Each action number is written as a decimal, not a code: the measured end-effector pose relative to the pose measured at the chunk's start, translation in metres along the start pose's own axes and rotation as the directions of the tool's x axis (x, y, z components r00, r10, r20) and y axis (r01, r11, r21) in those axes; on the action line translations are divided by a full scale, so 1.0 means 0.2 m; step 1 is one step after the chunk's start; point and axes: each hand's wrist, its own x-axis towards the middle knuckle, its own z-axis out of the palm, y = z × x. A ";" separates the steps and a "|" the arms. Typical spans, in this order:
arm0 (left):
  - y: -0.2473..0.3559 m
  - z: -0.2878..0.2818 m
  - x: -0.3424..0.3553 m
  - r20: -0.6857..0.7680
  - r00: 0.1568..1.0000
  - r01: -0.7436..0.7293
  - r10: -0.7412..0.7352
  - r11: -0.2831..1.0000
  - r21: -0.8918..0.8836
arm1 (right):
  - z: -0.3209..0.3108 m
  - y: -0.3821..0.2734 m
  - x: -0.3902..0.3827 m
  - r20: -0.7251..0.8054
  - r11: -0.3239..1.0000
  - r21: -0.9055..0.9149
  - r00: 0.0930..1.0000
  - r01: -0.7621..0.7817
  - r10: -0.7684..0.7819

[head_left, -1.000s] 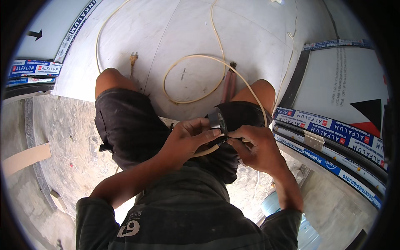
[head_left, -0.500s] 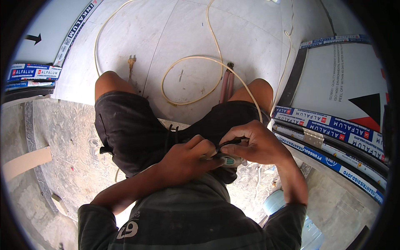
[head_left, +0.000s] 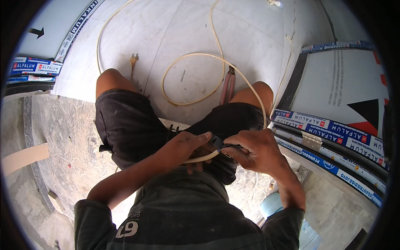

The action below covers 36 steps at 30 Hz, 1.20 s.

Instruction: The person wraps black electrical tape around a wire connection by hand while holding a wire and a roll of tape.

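Over my lap, my left hand (head_left: 187, 148) is closed around the end part of a cream cable (head_left: 205, 159), thumb pointing up and to the right. Against its thumb and fingers rests a small black block-like piece (head_left: 216, 142), its kind unclear. My right hand (head_left: 260, 151) pinches a thin black strip (head_left: 231, 146) between thumb and fingers, just right of the cable end. The strip reaches toward that end; whether it is joined there I cannot tell. Part of the left fingers is hidden behind the cable.
On the pale floor panel ahead lie a loop of cream cable (head_left: 163, 79), a two-pin plug (head_left: 133, 59) and pliers with reddish handles (head_left: 228, 85). Film-wrapped panels stand at the left (head_left: 35, 67) and right (head_left: 329, 125). A translucent blue plastic container (head_left: 273, 204) is behind my right elbow.
My left hand has turned thumb-up, and the cable end and black piece now show. The rounded item with a teal label is out of sight. My right hand has shifted slightly down.
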 end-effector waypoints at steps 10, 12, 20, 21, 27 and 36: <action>0.01 0.05 0.03 -0.115 0.993 -0.063 0.030 0.953 -0.295 | 0.11 0.03 -0.05 -0.120 0.999 0.038 0.993 0.028 -0.023; -0.05 0.07 0.00 -0.135 0.979 -0.189 0.154 0.932 -0.308 | 0.09 0.02 -0.04 -0.140 0.996 0.092 0.990 -0.019 0.032; -0.21 0.04 0.00 0.261 0.460 -0.673 0.849 0.142 0.726 | 0.01 0.03 0.03 0.085 0.896 0.355 0.963 -0.268 0.255; -0.23 0.08 0.00 0.231 0.500 -0.614 0.835 0.153 0.775 | 0.00 0.03 0.04 0.191 0.833 0.415 0.930 -0.367 0.315; -0.25 0.09 0.02 0.273 0.514 -0.528 0.813 0.049 0.848 | -0.10 0.01 0.12 0.387 0.874 0.307 0.888 -0.378 0.248; -0.18 0.03 0.01 0.089 0.569 -0.718 0.818 0.441 0.539 | -0.01 0.04 0.06 0.079 0.982 -0.062 0.982 0.177 -0.172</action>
